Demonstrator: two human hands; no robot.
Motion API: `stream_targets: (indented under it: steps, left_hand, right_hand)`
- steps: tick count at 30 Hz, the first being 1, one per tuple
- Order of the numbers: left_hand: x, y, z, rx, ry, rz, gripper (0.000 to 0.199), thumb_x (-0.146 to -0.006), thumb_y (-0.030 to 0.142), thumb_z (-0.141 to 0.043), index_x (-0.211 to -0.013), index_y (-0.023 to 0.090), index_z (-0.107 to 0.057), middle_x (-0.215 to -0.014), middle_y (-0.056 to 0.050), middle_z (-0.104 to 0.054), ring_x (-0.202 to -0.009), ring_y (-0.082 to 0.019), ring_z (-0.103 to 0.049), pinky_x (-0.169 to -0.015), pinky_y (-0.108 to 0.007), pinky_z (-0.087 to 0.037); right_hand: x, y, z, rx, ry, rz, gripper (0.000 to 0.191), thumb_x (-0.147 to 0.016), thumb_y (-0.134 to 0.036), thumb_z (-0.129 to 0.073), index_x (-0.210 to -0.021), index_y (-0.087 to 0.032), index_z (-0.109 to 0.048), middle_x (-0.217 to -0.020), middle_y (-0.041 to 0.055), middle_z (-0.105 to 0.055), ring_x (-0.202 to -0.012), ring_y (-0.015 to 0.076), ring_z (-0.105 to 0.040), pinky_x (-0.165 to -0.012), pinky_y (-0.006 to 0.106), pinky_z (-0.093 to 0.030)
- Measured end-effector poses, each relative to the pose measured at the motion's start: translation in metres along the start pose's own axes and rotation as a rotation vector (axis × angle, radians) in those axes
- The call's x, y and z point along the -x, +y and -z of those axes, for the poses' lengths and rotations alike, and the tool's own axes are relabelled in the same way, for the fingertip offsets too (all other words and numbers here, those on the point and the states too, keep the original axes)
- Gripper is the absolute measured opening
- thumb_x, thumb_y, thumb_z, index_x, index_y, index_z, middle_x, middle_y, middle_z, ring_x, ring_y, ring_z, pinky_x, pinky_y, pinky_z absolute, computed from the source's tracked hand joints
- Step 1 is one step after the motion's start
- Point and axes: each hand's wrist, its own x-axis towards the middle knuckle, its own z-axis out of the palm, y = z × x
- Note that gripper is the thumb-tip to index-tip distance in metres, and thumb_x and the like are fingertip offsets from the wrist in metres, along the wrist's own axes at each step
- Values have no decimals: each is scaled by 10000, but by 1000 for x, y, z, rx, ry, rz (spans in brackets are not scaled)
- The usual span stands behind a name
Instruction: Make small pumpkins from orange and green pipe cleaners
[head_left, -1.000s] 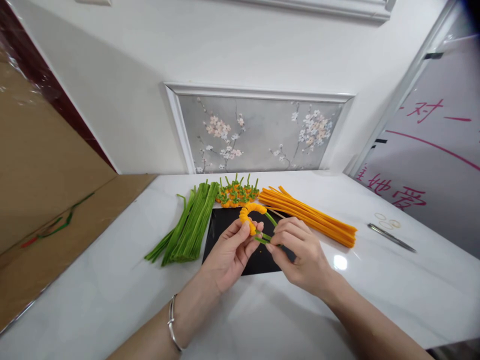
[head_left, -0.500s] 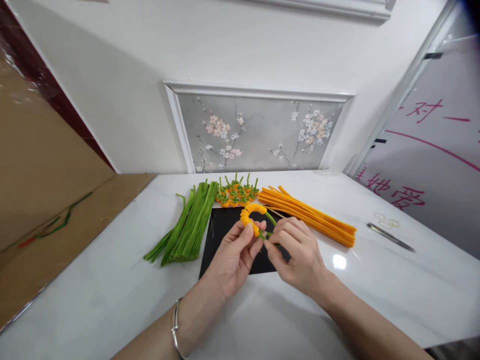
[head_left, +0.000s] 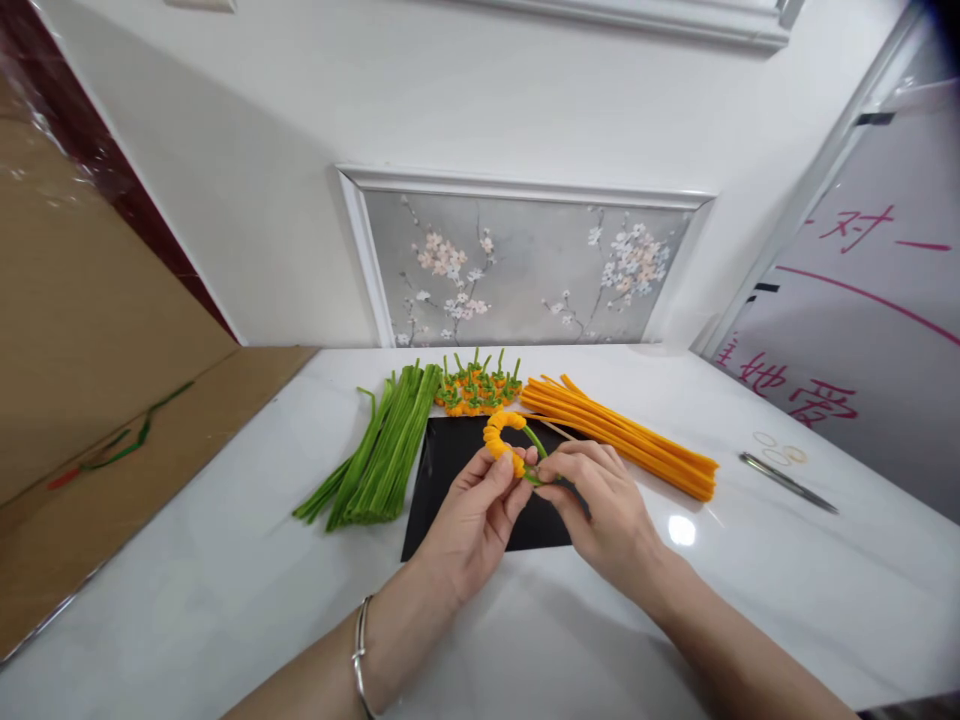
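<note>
An orange pipe cleaner coil (head_left: 495, 436) curves in an open ring, threaded on a green pipe cleaner (head_left: 535, 440). My left hand (head_left: 480, 505) pinches the lower end of the coil between thumb and fingers. Close beside it, my right hand (head_left: 596, 495) has its thumb and forefinger closed on the green pipe cleaner at the ring's right side. Both hands are raised over a black mat (head_left: 442, 470). The exact fingertip contact on the right is partly hidden.
Green pipe cleaners (head_left: 382, 455) lie bundled at left, orange pipe cleaners (head_left: 622, 435) at right. Several small orange-and-green pieces (head_left: 478, 385) stand behind the mat. Metal tweezers (head_left: 787, 482) and thin rings (head_left: 780, 450) rest far right. Cardboard (head_left: 150, 440) borders the left edge.
My right fingers have drawn the green pipe cleaner in closer to the coil's lower end, so its loop looks smaller. My left hand keeps its pinch. The whole view has shifted slightly.
</note>
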Motion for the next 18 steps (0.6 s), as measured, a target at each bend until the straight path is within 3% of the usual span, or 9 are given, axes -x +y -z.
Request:
stream_targets:
  steps: [7,13,18]
  left_hand:
    - [2,-6,1,-14,-1,4,52,-804,82,-712,-834,123,-701,-881,-45,-739,-823,-97,-703,-753,-155,-578]
    - [3,-10,2,-58,-63,9,97,-786,112,-741,-864,115,-683,-899,-39,-714,-847,-92,-687,-813,-165,-560]
    - [-1,8,4,-165,-79,-64,312,-853,233,-689,-1147,250,-585,-1081,-60,-709,-941,-175,-699,-780,-310,-604]
  right_hand:
    - [3,-8,-3,17,61,-69,103,-899,-114,-546,-943,-203,-522,-858,30,-656,-853,188,-598,-765,350,-453]
    - [2,-9,-6,107,78,-25,126,-901,-83,-525,-937,-203,-516,-884,33,-686,-846,193,-621,-770,357,-435]
    - [0,-4,2,122,67,7,118,-922,-85,-495,-947,-192,-537,-837,47,-668,-848,197,-620,-774,349,-438]
